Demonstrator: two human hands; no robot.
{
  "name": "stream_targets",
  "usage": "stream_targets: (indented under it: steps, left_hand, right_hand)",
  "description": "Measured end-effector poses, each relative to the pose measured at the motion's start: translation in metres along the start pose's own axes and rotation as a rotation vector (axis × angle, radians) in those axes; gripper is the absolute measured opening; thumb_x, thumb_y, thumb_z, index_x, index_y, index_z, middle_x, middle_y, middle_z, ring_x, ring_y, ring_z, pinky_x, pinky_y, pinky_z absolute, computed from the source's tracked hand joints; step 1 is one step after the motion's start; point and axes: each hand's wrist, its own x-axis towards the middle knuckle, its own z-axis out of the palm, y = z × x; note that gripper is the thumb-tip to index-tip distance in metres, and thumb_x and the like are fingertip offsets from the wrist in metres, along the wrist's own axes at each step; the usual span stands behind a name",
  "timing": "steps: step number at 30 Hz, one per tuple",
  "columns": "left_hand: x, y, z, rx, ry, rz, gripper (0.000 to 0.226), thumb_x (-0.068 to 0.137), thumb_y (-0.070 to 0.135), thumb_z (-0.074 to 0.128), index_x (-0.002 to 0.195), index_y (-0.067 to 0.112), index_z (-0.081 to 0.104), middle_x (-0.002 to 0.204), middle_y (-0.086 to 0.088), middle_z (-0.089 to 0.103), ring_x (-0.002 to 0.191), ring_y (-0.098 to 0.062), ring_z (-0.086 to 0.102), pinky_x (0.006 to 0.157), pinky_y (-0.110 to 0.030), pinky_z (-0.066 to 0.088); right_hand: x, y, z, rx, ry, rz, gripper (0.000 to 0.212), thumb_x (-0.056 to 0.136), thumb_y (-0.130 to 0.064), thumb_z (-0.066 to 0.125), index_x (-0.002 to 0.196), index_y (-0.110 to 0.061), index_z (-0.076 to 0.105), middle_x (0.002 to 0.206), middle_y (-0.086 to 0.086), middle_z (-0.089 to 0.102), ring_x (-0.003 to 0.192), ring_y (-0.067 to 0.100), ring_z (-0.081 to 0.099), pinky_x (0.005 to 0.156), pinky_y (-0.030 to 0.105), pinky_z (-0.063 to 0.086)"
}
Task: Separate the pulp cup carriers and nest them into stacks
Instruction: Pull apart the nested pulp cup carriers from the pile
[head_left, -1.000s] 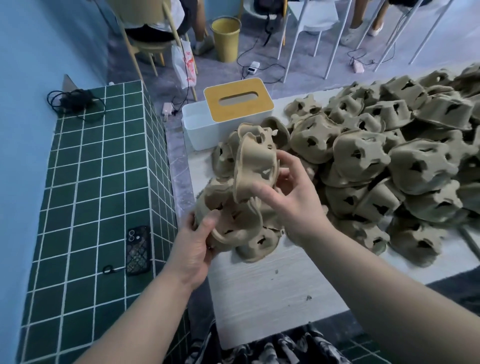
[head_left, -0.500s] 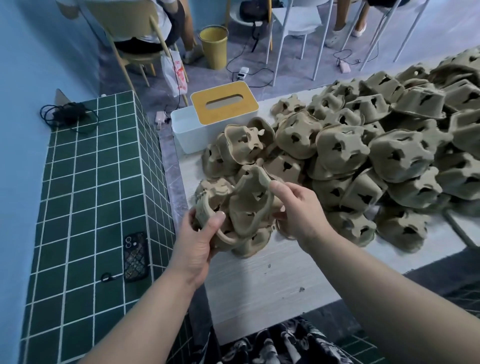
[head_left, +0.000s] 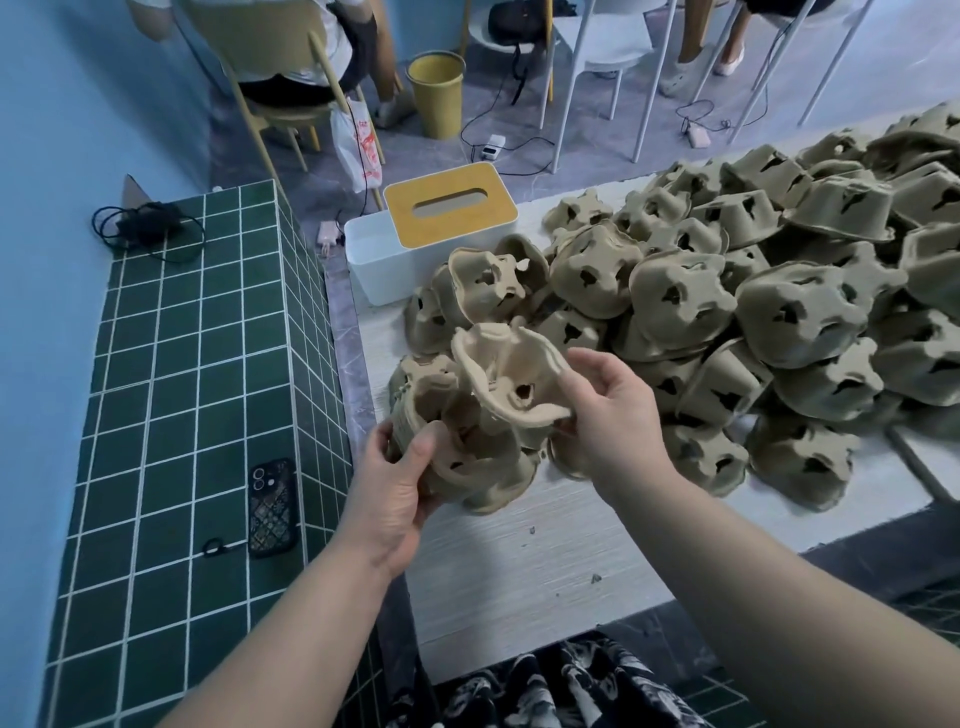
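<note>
At the centre of the frame the left hand (head_left: 395, 486) gripped a nested stack of pulp cup carriers (head_left: 457, 447), thumb curled over its near edge and the fingers wrapped behind it, with the stack's bottom at or just above the pale worktop (head_left: 519, 566). The right hand (head_left: 608, 415) pinched a single carrier (head_left: 511, 376) by its lower right rim between thumb and curled fingers, holding it tilted, hollow side up, just above the stack and touching its top. To the right and upper right a loose heap of carriers (head_left: 753, 291) covered the worktop (most lay hollow side down). Behind the stack stood a white tissue box with a yellow lid (head_left: 431, 234). At the left a phone (head_left: 271, 506) lay on a green tiled ledge (head_left: 171, 415), and a black cable bundle (head_left: 145, 226) sat at its far end.
</note>
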Motion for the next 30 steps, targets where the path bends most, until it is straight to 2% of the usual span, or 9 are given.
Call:
stream_targets:
  steps: [3,6,9,12,17,20,23,27,30]
  left_hand:
    - [0.0,0.001,0.004,-0.049,-0.042,-0.019,0.112,0.028,0.049,0.098,0.128,0.021,0.055,0.113,-0.005,0.073,0.096,-0.017,0.072,0.069,-0.04,0.06]
    - [-0.001,0.001,0.008,-0.062,-0.064,-0.029,0.116,0.028,0.051,0.098,0.131,0.021,0.054,0.116,-0.005,0.072,0.1,-0.017,0.071,0.075,-0.043,0.06]
    - [-0.003,0.0,0.011,-0.067,-0.086,-0.032,0.116,0.031,0.051,0.097,0.134,0.022,0.053,0.121,-0.006,0.07,0.108,-0.02,0.068,0.08,-0.044,0.059]
    - [-0.005,-0.002,0.015,-0.063,-0.1,-0.039,0.116,0.034,0.054,0.096,0.136,0.022,0.053,0.124,-0.006,0.068,0.116,-0.024,0.063,0.085,-0.047,0.057]
    - [-0.007,-0.002,0.016,-0.045,-0.137,-0.06,0.116,0.039,0.062,0.092,0.139,0.02,0.049,0.134,-0.01,0.062,0.126,-0.033,0.056,0.094,-0.058,0.051]
    - [-0.008,-0.001,0.017,0.035,-0.147,-0.087,0.112,0.04,0.062,0.091,0.137,0.028,0.05,0.131,-0.007,0.064,0.12,-0.031,0.059,0.089,-0.057,0.054]
    - [-0.005,-0.002,0.015,0.085,-0.13,-0.089,0.077,0.062,0.039,0.08,0.133,0.029,0.052,0.122,-0.006,0.069,0.11,-0.027,0.065,0.091,-0.054,0.054]
    - [0.0,-0.001,0.007,0.099,-0.068,-0.063,0.073,0.064,0.027,0.077,0.133,0.02,0.053,0.114,-0.01,0.072,0.1,-0.028,0.069,0.096,-0.058,0.05]
    - [0.002,-0.002,-0.002,0.078,-0.007,-0.05,0.073,0.064,0.026,0.078,0.132,0.019,0.053,0.116,-0.01,0.071,0.103,-0.028,0.068,0.097,-0.059,0.049]
  right_hand:
    - [-0.001,0.003,0.001,-0.041,-0.082,-0.034,0.014,0.088,-0.018,0.065,0.101,-0.024,0.065,0.08,0.011,0.071,0.072,0.018,0.064,0.072,0.043,0.054]
    - [-0.001,0.009,-0.001,-0.112,-0.115,-0.072,0.017,0.089,-0.015,0.064,0.106,-0.014,0.066,0.053,-0.012,0.056,0.051,0.002,0.048,0.051,0.021,0.041]
    - [-0.001,0.015,-0.003,-0.136,-0.113,-0.086,0.017,0.089,-0.015,0.065,0.105,-0.013,0.066,0.048,-0.016,0.05,0.045,0.001,0.042,0.048,0.017,0.035]
    - [-0.006,0.016,-0.003,-0.158,-0.13,-0.107,0.013,0.088,-0.014,0.066,0.099,-0.022,0.067,0.052,-0.014,0.052,0.051,0.004,0.047,0.053,0.023,0.042]
    - [-0.007,0.022,-0.003,-0.255,-0.128,-0.142,0.016,0.085,-0.016,0.067,0.093,-0.03,0.063,0.063,-0.006,0.052,0.059,0.015,0.05,0.065,0.042,0.051]
    - [-0.008,0.025,-0.003,-0.387,-0.115,-0.206,0.017,0.084,-0.02,0.069,0.097,-0.029,0.063,0.068,-0.004,0.056,0.065,0.015,0.053,0.07,0.034,0.051]
    - [-0.009,0.026,-0.003,-0.478,-0.128,-0.23,0.018,0.083,-0.024,0.071,0.099,-0.029,0.066,0.078,0.0,0.062,0.07,0.012,0.055,0.069,0.018,0.044]
    - [0.002,0.025,-0.004,-0.507,-0.119,-0.266,0.014,0.08,-0.031,0.074,0.092,-0.028,0.067,0.091,-0.003,0.06,0.078,0.005,0.059,0.079,0.023,0.049]
    - [0.023,0.024,-0.008,-0.646,-0.086,-0.266,0.031,0.082,-0.038,0.07,0.108,-0.023,0.064,0.099,-0.005,0.056,0.085,0.007,0.056,0.083,0.026,0.047]
